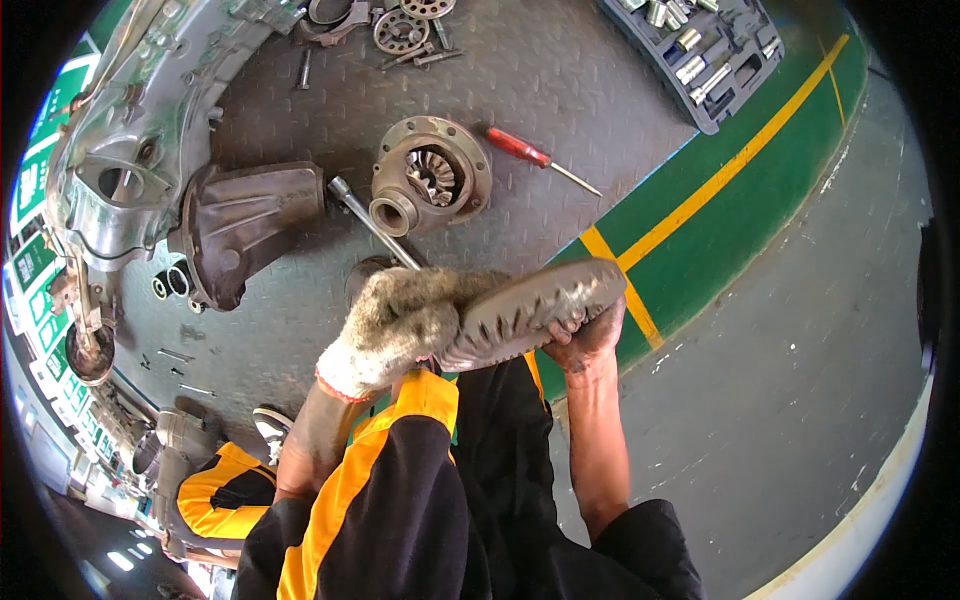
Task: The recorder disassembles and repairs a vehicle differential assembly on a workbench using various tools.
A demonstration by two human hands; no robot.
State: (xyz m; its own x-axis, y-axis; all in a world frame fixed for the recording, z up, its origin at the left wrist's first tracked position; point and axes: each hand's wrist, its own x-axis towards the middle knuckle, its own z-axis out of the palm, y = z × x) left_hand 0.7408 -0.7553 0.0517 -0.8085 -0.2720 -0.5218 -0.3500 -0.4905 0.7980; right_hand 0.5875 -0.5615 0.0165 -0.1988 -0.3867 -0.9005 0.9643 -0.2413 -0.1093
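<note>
A large, greasy ring gear (545,305) is held up between my hands over my lap, tilted with its right end higher. My left hand (395,325), in a dirty knitted work glove, is closed around its left end. My bare right hand (590,340) grips the right end from below, fingertips bent over the toothed side. Beyond them on the metal plate lies a differential case (435,175) with a bevel gear visible through its opening. A long socket wrench (370,220) points toward my left glove, which hides its near end.
A red-handled screwdriver (520,148) lies right of the case. An open socket set (700,60) stands far right. Leftward are a brown cast housing (250,220) and a large grey transmission casing (140,150). Another person's yellow-and-black clothing (225,490) shows lower left.
</note>
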